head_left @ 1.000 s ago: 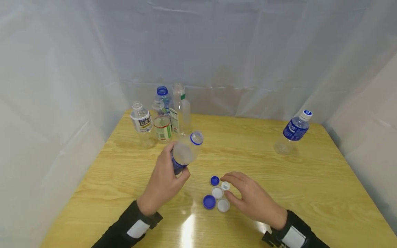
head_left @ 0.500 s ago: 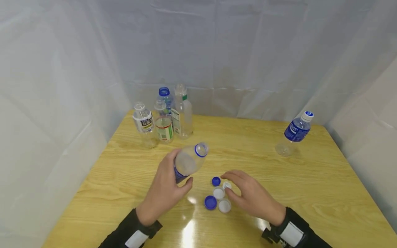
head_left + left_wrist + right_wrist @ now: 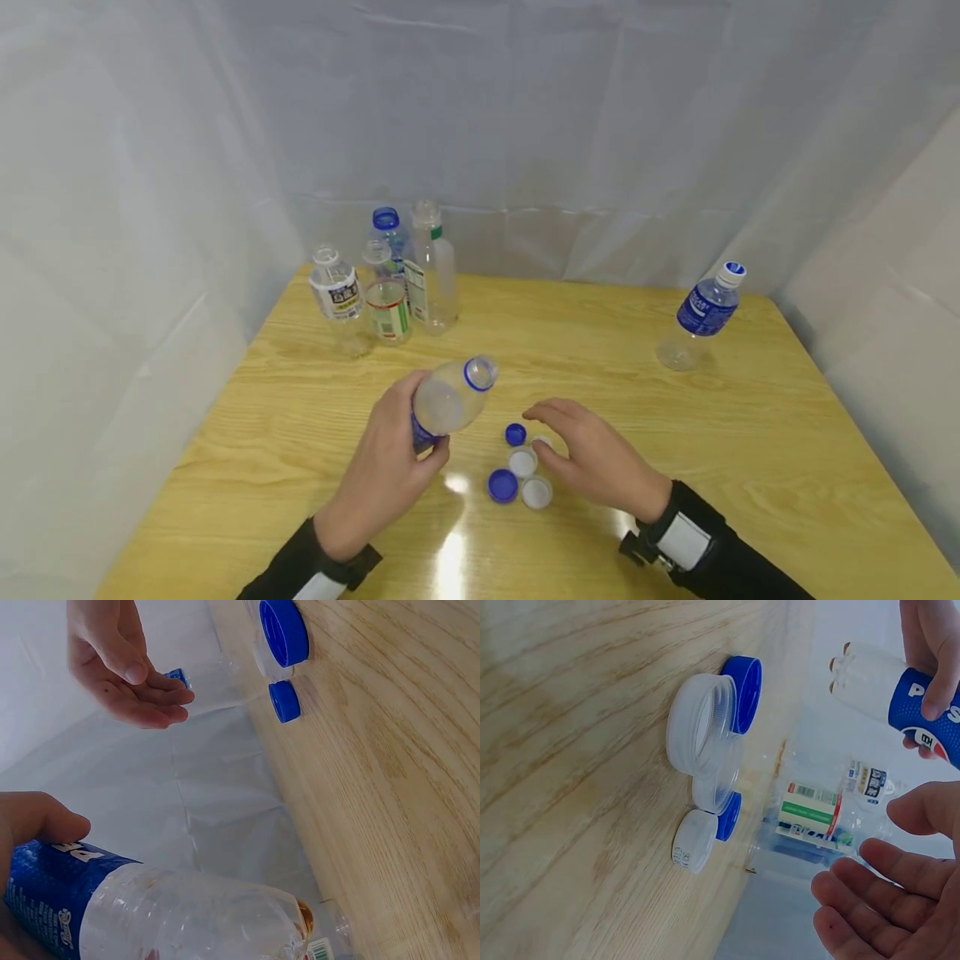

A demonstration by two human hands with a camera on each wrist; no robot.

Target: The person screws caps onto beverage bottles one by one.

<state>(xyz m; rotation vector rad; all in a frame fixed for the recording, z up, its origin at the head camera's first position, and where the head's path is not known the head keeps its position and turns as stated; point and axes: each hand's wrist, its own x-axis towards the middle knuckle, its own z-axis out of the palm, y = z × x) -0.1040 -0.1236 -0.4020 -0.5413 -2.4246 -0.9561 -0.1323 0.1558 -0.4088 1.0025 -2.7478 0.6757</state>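
My left hand (image 3: 378, 471) grips a clear plastic bottle (image 3: 452, 396) by its blue label, which bears Pepsi-style markings in the wrist views. The bottle is tilted off the table, its uncapped mouth with a blue ring pointing right. My right hand (image 3: 596, 458) hovers with parted, slightly bent fingers and holds nothing. Below it lies a group of caps: a small blue cap (image 3: 515, 434), a large blue cap (image 3: 502, 485), two whitish caps including the nearer one (image 3: 537, 492), and a small white cap (image 3: 694, 840), mostly hidden by my right thumb in the head view.
Uncapped bottles stand together at the back left, among them one with a white label (image 3: 339, 298) and a tall clear one (image 3: 441, 279). A capped bottle with a blue label (image 3: 705, 310) stands at the back right. Pale sheeting (image 3: 510, 125) surrounds the wooden table (image 3: 750, 467).
The left hand has lowered the bottle toward me, and its mouth leans further right. The right hand has shifted slightly; its thumb now covers most of the small white cap in the head view.
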